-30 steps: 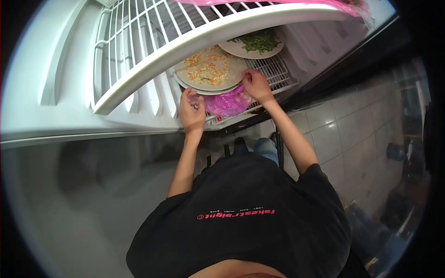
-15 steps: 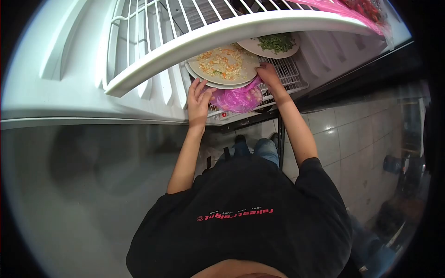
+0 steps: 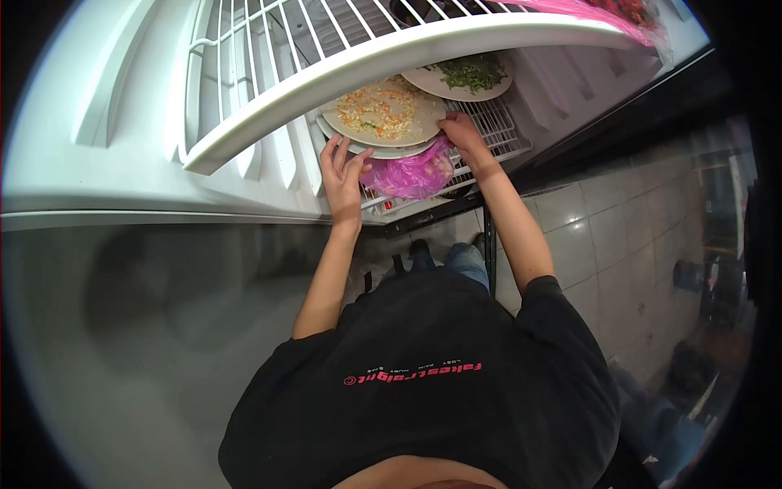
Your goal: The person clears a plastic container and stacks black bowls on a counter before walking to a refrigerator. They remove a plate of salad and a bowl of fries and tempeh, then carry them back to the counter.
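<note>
A plate of chopped white and orange food (image 3: 383, 112) rests on another white plate (image 3: 399, 152) inside the fridge. My right hand (image 3: 463, 133) pinches the right rim of the upper plate. At the lower left edge of the plates is my left hand (image 3: 342, 173), its fingers apart, with the fingertips by the rim. A pink plastic bag (image 3: 411, 175) lies beneath the front of the plates, between my hands; its contents are hard to make out. Behind to the right stands a plate with chopped green leaves (image 3: 472, 75), partly under the upper shelf.
An upper wire shelf with a thick white front edge (image 3: 391, 50) arches over the plates. Another pink bag (image 3: 603, 15) sits on it at the right. The lower wire rack (image 3: 505, 130) and fridge side wall (image 3: 562, 85) lie right of the plates. Tiled floor (image 3: 603, 220) shows below.
The upper plate has shifted slightly relative to the one below, showing more of the lower plate's front. My hands and the surroundings appear a little further left in view.
</note>
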The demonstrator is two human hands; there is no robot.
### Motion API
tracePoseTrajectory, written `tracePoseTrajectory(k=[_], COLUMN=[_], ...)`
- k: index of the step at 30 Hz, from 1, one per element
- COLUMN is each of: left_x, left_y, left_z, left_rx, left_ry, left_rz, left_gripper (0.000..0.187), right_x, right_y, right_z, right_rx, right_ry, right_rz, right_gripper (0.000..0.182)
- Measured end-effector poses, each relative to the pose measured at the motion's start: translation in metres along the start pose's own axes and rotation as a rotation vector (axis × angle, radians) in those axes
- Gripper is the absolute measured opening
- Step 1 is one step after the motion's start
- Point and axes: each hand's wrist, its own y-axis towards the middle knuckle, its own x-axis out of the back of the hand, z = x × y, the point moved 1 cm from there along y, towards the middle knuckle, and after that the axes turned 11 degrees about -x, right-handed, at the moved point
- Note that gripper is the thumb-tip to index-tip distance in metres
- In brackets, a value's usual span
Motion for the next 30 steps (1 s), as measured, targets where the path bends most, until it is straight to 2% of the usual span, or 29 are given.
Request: tracePoseTrajectory(k=[8,11,13,14,15,19,21,24,26,30], left_x=[-0.005,-0.010,-0.004,-0.003,-0.004,0.000,0.001,-0.002,-0.009,-0.018], left_y=[-0.023,-0.047,-0.066,-0.075,-0.083,-0.109,-0.115,-0.129,-0.137,-0.158], left_z=[0.001,-0.002,0.012,0.016,0.018,0.020,0.024,0.020,0.018,0.017], left_rx=[-0.043,-0.131,-0.129,-0.140,-0.120,-0.056,-0.029,0.024,0.031,0.049], left_ry=[0.131,0.275,0.279,0.281,0.233,0.239,0.245,0.258,0.257,0.249], left_rz=[0.096,0.175,0.242,0.292,0.288,0.339,0.317,0.296,0.301,0.337], left_gripper=[0.052,0.046,0.043,0.041,0.036,0.031,0.030,0.030,0.029,0.028], right_x=[0.006,0.028,0.043,0.048,0.053,0.077,0.082,0.079,0.080,0.089], right_y=[-0.005,-0.028,-0.065,-0.085,-0.098,-0.118,-0.137,-0.172,-0.184,-0.205], right_z=[-0.011,-0.018,-0.024,-0.030,-0.042,-0.119,-0.147,-0.150,-0.154,-0.160], right_rx=[-0.020,0.197,0.234,0.287,0.282,0.323,0.004,-0.074,-0.075,0.018], right_ry=[-0.013,-0.303,-0.186,-0.079,-0.118,-0.070,-0.013,0.038,0.045,0.035], right_rz=[-0.005,-0.095,-0.101,-0.095,-0.167,-0.216,-0.066,0.053,0.057,0.036], right_gripper=[0.035,0.031,0.029,0.026,0.022,0.020,0.019,0.018,0.017,0.019])
